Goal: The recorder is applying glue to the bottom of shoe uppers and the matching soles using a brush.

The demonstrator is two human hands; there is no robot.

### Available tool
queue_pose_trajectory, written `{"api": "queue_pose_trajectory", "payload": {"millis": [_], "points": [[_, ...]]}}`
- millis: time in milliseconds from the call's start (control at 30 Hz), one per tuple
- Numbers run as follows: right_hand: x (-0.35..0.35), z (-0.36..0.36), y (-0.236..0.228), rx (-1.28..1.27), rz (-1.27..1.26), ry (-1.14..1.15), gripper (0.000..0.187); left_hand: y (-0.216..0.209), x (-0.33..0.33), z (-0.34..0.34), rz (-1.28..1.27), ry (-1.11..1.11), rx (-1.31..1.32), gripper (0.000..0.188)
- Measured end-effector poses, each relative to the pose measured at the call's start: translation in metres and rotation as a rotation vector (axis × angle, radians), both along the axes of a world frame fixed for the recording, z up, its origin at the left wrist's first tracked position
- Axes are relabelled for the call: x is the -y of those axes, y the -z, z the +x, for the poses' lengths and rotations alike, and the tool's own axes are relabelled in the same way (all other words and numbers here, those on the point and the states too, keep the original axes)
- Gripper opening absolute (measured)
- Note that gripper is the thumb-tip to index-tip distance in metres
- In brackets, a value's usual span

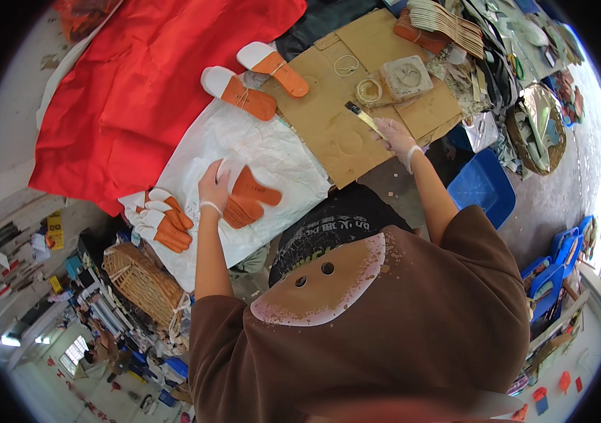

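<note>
My left hand [213,187], in a thin translucent glove, is closed at the white end of an insole in a fanned stack of orange-brown insoles [245,199]. The stack lies on a white sheet. In my gloved right hand [395,138] is a flat brush [365,117] with dark bristles, held over the cardboard. Two white-tipped insole bundles [249,99] tied with string lie ahead, where the cardboard meets a red cloth. Further white-tipped insoles [170,224] are piled at the sheet's left edge.
Brown cardboard [335,130] covers the work surface, bearing a small round glue-stained container [369,90] and a crusted pale block [406,74]. Red cloth [152,92] spreads at far left. A blue bin [482,187] stands at right; a wicker basket [142,278] is at left.
</note>
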State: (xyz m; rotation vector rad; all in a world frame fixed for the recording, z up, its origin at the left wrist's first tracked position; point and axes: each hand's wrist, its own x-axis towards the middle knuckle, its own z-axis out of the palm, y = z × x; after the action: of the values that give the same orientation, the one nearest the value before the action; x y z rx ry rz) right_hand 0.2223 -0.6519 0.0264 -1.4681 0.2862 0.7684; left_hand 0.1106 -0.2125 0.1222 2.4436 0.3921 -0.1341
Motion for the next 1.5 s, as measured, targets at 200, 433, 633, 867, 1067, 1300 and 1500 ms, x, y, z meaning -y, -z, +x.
{"api": "queue_pose_trajectory", "payload": {"millis": [200,433,633,867,1067,1300,1500], "points": [[-0.039,0.008,-0.063,0.108,0.167,-0.288,0.032,-0.062,0.026,0.046,-0.313,-0.019,0.054,0.037],[-0.090,0.011,-0.140,0.870,-0.156,-0.338,0.020,-0.103,0.042,0.068,-0.980,-0.131,-0.021,0.040],[-0.103,0.025,-0.161,1.407,-0.216,-0.358,0.022,-0.119,0.056,0.058,-1.152,-0.176,-0.095,0.038],[-0.103,0.019,-0.164,1.302,-0.155,-0.657,0.019,-0.111,0.045,0.053,-1.164,-0.172,-0.058,0.037],[-0.080,0.017,-0.160,0.943,0.113,-0.917,0.015,-0.113,0.025,0.048,-1.236,-0.211,0.051,0.029],[-0.042,0.030,-0.143,0.722,-0.013,-0.535,0.016,-0.122,0.019,0.026,-1.212,-0.422,0.353,0.028],[-0.065,0.027,-0.117,0.807,-0.285,-0.125,0.018,-0.124,0.083,0.002,-1.265,-0.421,0.416,0.045]]}}
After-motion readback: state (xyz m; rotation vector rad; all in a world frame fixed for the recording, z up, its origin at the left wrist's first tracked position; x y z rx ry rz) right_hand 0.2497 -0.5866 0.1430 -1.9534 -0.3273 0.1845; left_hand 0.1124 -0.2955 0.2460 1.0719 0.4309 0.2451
